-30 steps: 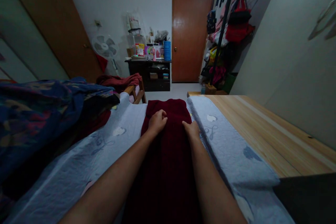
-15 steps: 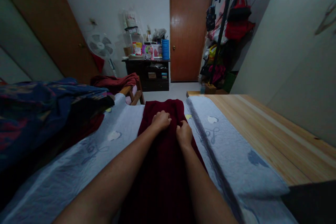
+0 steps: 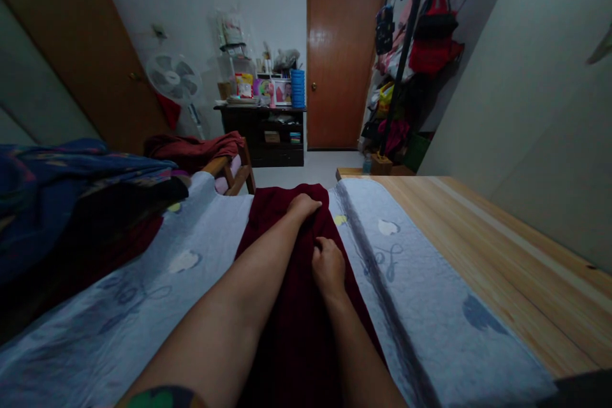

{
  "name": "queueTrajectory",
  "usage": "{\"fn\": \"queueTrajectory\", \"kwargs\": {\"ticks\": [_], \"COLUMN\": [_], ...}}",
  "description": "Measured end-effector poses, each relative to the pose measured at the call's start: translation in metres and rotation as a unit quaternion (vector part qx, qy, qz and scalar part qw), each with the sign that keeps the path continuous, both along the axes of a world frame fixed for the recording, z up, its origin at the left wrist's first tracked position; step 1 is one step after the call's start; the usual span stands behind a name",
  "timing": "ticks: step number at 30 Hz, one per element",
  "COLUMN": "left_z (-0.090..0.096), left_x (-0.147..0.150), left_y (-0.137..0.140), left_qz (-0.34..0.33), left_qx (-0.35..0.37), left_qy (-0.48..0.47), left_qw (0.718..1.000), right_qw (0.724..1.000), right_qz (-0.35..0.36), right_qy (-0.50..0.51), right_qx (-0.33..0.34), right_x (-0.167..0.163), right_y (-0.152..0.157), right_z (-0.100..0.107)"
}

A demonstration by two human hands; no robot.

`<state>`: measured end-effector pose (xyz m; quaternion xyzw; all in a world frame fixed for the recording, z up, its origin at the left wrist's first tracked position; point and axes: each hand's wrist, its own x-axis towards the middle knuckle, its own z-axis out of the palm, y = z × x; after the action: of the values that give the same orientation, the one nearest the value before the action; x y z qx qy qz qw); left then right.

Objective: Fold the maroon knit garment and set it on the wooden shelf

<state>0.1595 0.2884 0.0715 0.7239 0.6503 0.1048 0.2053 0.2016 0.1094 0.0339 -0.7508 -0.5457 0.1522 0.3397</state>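
A dark red cloth garment (image 3: pixel 268 217) lies lengthwise over the light grey-blue patterned blanket (image 3: pixel 215 236), its far end close to the bed's far edge. My left hand (image 3: pixel 304 205) is near that far end, with its fingers closed on the cloth. Nearer to me and a little to the right, my right hand (image 3: pixel 329 266) has its fingers curled, pinching the same cloth. Both forearms hide part of the garment, and what kind of garment it is cannot be made out.
Left of the blanket is a heap of blue and dark clothes (image 3: pixel 71 185). A wooden frame (image 3: pixel 234 172) carries a reddish cloth. Bare wooden boards (image 3: pixel 478 229) run along the right. Beyond stand a fan (image 3: pixel 174 80), a dark cabinet (image 3: pixel 261 137) and a door (image 3: pixel 342 64).
My left hand has moved slightly right and farther along the cloth. My right hand has drawn back toward me. The view has shifted slightly.
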Motion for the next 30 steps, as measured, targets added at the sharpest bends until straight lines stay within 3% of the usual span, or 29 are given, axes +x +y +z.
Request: {"fn": "queueTrajectory", "kwargs": {"ticks": [5,12,21,26,30], "left_z": [-0.002,0.008,0.01,0.01,0.009], "left_x": [0.0,0.003,0.03,0.03,0.03], "left_y": [0.0,-0.005,0.002,0.003,0.004], "left_qz": [0.026,0.039,0.096,0.076,0.035], "left_qx": [0.04,0.082,0.024,0.036,0.087], "left_qy": [-0.004,0.002,0.0,0.015,0.038], "left_qw": [0.999,0.996,0.995,0.996,0.995], "right_qw": [0.997,0.992,0.984,0.951,0.936], "right_qz": [0.076,0.097,0.11,0.077,0.066], "right_qy": [-0.001,0.011,0.137,0.299,0.345], "right_qx": [-0.028,-0.082,-0.028,-0.011,-0.004], "right_x": [0.021,0.039,0.029,0.023,0.022], "right_y": [-0.004,-0.011,0.002,0.005,0.001], "right_z": [0.008,0.011,-0.001,-0.018,-0.029]}}
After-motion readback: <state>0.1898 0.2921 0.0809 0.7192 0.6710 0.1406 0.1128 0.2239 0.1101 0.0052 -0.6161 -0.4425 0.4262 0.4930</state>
